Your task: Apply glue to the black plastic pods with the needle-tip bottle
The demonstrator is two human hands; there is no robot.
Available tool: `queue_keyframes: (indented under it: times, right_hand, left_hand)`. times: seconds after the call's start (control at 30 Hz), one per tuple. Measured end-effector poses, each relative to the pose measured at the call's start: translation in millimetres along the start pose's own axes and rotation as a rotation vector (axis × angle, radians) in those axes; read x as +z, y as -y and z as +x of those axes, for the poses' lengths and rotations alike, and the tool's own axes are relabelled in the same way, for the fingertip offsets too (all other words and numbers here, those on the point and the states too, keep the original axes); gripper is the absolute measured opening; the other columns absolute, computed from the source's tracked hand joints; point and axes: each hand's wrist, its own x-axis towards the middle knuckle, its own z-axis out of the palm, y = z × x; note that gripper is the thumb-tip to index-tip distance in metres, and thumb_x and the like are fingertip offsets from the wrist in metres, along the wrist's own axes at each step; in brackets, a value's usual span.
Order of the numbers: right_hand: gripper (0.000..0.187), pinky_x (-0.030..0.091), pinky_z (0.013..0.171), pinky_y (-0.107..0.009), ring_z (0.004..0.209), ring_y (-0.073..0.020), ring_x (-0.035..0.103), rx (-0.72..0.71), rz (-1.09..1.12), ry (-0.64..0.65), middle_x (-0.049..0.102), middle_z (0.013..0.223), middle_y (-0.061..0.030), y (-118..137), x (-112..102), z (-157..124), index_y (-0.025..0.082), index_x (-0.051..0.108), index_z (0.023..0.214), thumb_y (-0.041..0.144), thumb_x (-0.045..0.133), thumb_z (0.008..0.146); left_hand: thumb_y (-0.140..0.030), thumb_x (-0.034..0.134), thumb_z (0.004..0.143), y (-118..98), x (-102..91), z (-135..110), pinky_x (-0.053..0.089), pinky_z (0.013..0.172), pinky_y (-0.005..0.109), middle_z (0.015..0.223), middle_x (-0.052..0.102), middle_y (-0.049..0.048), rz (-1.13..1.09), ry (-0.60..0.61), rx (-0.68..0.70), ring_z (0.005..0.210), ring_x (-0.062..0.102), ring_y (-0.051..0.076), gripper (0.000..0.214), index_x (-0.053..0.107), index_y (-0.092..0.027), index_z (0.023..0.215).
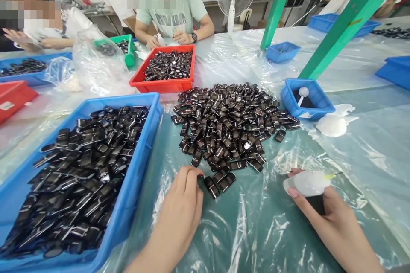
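My left hand [184, 204] is on the plastic-covered table with its fingers curled together. Its fingertips are at the edge of a few small glossy black car-shaped pieces [219, 182]; whatever they pinch is hidden. To the right, my right hand [336, 209] grips a white squeeze bottle [309, 182] whose yellow needle tip points right. Something dark shows below the bottle, between thumb and fingers; I cannot tell what it is. Beyond my hands lies a large heap of the same black pieces [227, 119].
At left stands a blue tray [152, 136] of black pieces; a red tray [163, 87] is behind the heap. A small blue bin [315, 113] holds a white spoon, beside a crumpled white bag [335, 123]. Green posts [346, 25] rise at right. Co-workers sit opposite.
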Motion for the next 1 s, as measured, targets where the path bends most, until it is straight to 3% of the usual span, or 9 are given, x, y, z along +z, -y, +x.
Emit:
queue_keyframes:
  times: [0.17, 0.33, 0.4, 0.5, 0.63, 0.77, 0.87, 1.0]
  right_hand:
    - [0.044, 0.061, 0.067, -0.028, 0.102, -0.0292, 0.07, 0.041, 0.036, 0.026, 0.07, 0.122, -0.0106, -4.5, -1.7, 0.6, 0.022, 0.07, 0.109, 0.056, 0.07, 0.08]
    - [0.039, 0.058, 0.085, -0.036, 0.119, -0.0326, 0.061, 0.056, 0.093, -0.02, 0.064, 0.133, -0.0096, -9.9, -3.9, -3.3, 0.023, 0.071, 0.106, 0.055, 0.066, 0.084]
    - [0.041, 0.056, 0.088, -0.038, 0.116, -0.0328, 0.063, 0.065, 0.09, -0.033, 0.065, 0.131, -0.0105, -7.8, -4.3, -6.2, 0.022, 0.07, 0.105, 0.056, 0.065, 0.084]
    - [0.045, 0.054, 0.073, -0.032, 0.095, -0.0275, 0.067, 0.101, 0.04, -0.09, 0.071, 0.115, -0.0084, 3.7, -3.7, -10.7, 0.023, 0.069, 0.109, 0.06, 0.061, 0.086]
    - [0.046, 0.044, 0.062, -0.028, 0.072, -0.0201, 0.058, 0.108, -0.024, -0.13, 0.071, 0.095, -0.0033, 21.9, -1.4, -15.6, 0.024, 0.068, 0.107, 0.064, 0.053, 0.089]
    - [0.05, 0.041, 0.058, -0.028, 0.071, -0.0193, 0.057, 0.125, -0.016, -0.117, 0.07, 0.091, -0.0024, 27.4, 0.2, -19.4, 0.025, 0.069, 0.107, 0.068, 0.054, 0.086]
    - [0.049, 0.048, 0.061, -0.027, 0.08, -0.022, 0.063, 0.148, 0.015, -0.144, 0.071, 0.095, -0.0042, 20.2, -1.8, -21.9, 0.026, 0.067, 0.108, 0.068, 0.056, 0.085]
    - [0.038, 0.053, 0.048, -0.02, 0.073, -0.0221, 0.073, -0.03, 0.115, -0.112, 0.074, 0.088, -0.0038, 2.2, -10.3, -26.3, 0.03, 0.056, 0.115, 0.051, 0.068, 0.085]
  left_hand:
    - [-0.011, 0.027, 0.097, -17.0, -4.3, -5.7, 0.047, 0.061, 0.033, 0.086, 0.057, 0.0031, -0.437, 0.15, 0.026, 0.072, 0.058, 0.02, 0.024, 0.048, -0.021, 0.105]
    - [-0.013, 0.027, 0.097, -24.2, -2.2, -7.3, 0.039, 0.053, 0.031, 0.077, 0.055, 0.0024, -0.429, 0.19, 0.113, 0.063, 0.053, 0.018, 0.023, 0.049, -0.019, 0.092]
    - [-0.016, 0.028, 0.098, -25.1, -1.8, -5.5, 0.039, 0.053, 0.03, 0.074, 0.056, 0.0024, -0.405, 0.175, 0.119, 0.062, 0.053, 0.018, 0.025, 0.05, -0.019, 0.086]
    - [-0.016, 0.03, 0.097, -25.5, 0.2, -2.8, 0.038, 0.051, 0.029, 0.069, 0.055, 0.0018, -0.318, 0.116, 0.138, 0.059, 0.051, 0.017, 0.027, 0.051, -0.018, 0.08]
    - [-0.015, 0.033, 0.093, -25.8, 5.4, -2.7, 0.034, 0.047, 0.027, 0.06, 0.05, 0.0006, -0.215, 0.025, 0.171, 0.054, 0.048, 0.016, 0.028, 0.05, -0.018, 0.071]
    - [-0.015, 0.034, 0.093, -25.7, 10.1, -6.8, 0.029, 0.046, 0.029, 0.052, 0.042, -0.0005, -0.155, -0.019, 0.198, 0.05, 0.043, 0.017, 0.033, 0.049, -0.019, 0.064]
    - [-0.016, 0.034, 0.096, -23.9, 12.1, -9.1, 0.028, 0.046, 0.029, 0.05, 0.042, -0.0004, -0.132, -0.029, 0.207, 0.049, 0.044, 0.017, 0.036, 0.049, -0.019, 0.063]
    - [-0.029, 0.036, 0.102, -21.9, 8.8, -8.3, 0.032, 0.045, 0.029, 0.058, 0.05, 0.0016, -0.202, 0.015, 0.183, 0.053, 0.048, 0.018, 0.034, 0.051, -0.018, 0.073]
